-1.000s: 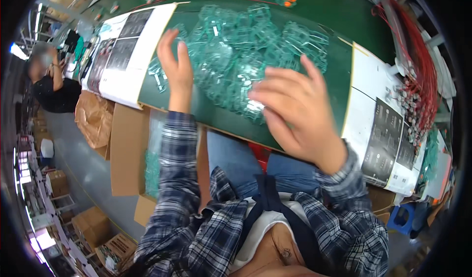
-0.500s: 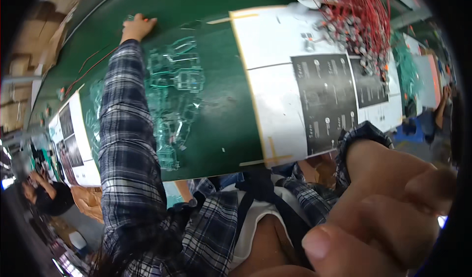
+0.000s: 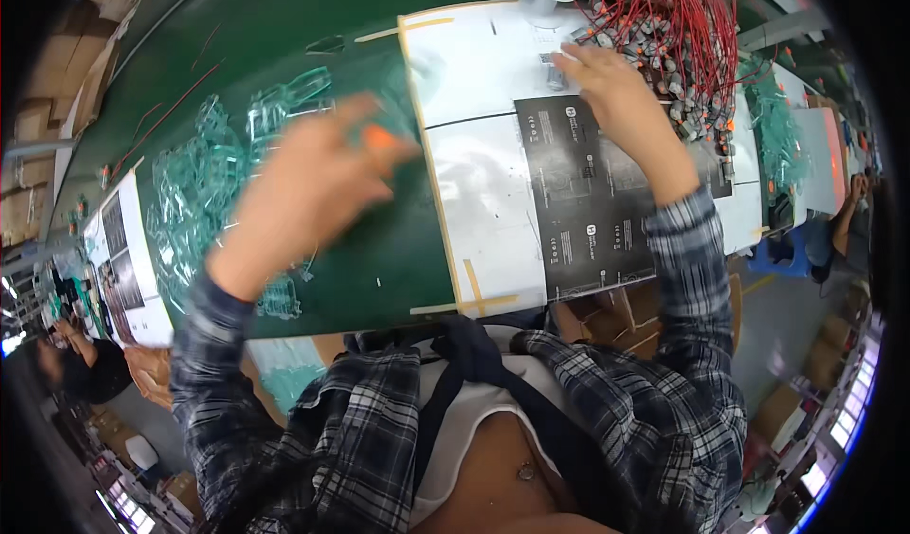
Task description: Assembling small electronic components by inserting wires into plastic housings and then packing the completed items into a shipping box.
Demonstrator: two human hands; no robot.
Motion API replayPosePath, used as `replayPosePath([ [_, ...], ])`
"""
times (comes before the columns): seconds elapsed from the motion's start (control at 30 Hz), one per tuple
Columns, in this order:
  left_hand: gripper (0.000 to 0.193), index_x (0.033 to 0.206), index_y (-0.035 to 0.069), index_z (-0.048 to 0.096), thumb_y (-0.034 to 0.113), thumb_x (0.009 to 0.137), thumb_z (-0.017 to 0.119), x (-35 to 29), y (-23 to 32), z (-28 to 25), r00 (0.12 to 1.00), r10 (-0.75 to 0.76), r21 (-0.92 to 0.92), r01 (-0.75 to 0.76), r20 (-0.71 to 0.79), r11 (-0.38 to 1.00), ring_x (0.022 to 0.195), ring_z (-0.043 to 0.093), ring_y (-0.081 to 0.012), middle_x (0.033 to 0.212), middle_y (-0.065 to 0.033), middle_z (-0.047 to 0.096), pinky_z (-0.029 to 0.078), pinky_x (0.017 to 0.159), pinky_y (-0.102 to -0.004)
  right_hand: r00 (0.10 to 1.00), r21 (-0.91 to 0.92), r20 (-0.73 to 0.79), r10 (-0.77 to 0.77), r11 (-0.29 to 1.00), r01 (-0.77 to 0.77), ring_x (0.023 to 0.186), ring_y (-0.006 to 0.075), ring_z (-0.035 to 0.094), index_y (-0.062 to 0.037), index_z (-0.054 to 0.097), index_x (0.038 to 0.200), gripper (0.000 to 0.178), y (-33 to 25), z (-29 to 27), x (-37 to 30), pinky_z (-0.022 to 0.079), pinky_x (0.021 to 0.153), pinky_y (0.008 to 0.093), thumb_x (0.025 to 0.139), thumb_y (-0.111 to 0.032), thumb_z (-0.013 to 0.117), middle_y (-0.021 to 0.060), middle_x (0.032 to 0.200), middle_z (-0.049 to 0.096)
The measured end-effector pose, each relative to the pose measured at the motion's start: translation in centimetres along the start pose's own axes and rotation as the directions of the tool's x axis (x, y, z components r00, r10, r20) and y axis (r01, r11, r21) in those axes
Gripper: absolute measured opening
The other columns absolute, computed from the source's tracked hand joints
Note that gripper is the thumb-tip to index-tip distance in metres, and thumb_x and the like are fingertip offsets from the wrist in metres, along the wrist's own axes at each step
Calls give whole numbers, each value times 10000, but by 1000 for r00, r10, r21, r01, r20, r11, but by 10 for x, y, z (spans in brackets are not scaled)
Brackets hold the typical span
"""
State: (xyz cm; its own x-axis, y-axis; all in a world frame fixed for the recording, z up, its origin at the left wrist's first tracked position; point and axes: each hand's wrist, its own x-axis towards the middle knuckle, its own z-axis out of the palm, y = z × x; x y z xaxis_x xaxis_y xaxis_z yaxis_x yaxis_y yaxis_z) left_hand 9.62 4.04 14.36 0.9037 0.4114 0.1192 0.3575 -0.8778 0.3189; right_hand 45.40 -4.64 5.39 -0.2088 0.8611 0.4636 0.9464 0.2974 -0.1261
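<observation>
My left hand (image 3: 308, 179) is smeared by motion above the clear green-tinted plastic shells (image 3: 190, 193) on the green table. An orange spot (image 3: 379, 139) shows at its fingers, and whether they hold anything is too blurred to tell. A faint, see-through greenish blur (image 3: 409, 77) lies just beyond them. My right hand (image 3: 616, 93) reaches over the white sheet with its fingers stretched out. Its fingertips are beside a small grey part (image 3: 555, 74), at the left side of a heap of small grey cylindrical parts (image 3: 678, 84) with red wires (image 3: 697, 13).
Under my right hand lies a white sheet (image 3: 474, 193) with black printed panels (image 3: 592, 207), taped at its edges. More green plastic pieces (image 3: 777, 136) are at the far right. Loose red wires (image 3: 175, 108) lie at the left. Another person (image 3: 90, 359) is at the left edge.
My left hand has come back from the far left of the table toward the white sheet. My right hand has gone from close in front of the camera to the heap of grey parts.
</observation>
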Motion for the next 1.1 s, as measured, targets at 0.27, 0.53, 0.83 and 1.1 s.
replayPosePath([
  [0.27,538,1349,179,542,193,833,693,-69,58,122,966,-249,43,253,-74,967,1029,545,-246,1347,-99,504,435,881,-345,954,535,165,251,789,-300,973,195,552,-47,621,1201,290,-58,7,12,444,812,286,933,-104,526,63,1115,630],
  [0.53,421,1221,93,577,128,813,674,-93,55,152,876,-335,-273,248,-348,930,1007,534,-237,1199,-59,555,425,905,-349,890,517,420,180,758,-398,771,196,591,-39,686,1040,202,-190,20,8,455,663,283,858,-119,645,63,933,628],
  [0.83,336,1133,90,596,134,809,671,-100,45,156,880,-292,-270,198,-374,942,1017,540,-230,1127,-46,577,425,908,-345,976,400,204,-77,916,-11,759,198,609,-70,710,839,107,-184,47,15,458,649,309,817,-171,683,38,813,648],
  [1.1,290,1097,124,596,194,821,651,-90,31,147,890,-30,120,95,-455,988,1053,544,-208,1213,-24,579,424,921,-332,951,191,306,-41,981,-20,685,225,583,-97,691,770,129,-173,27,27,449,652,334,814,-218,680,29,734,640],
])
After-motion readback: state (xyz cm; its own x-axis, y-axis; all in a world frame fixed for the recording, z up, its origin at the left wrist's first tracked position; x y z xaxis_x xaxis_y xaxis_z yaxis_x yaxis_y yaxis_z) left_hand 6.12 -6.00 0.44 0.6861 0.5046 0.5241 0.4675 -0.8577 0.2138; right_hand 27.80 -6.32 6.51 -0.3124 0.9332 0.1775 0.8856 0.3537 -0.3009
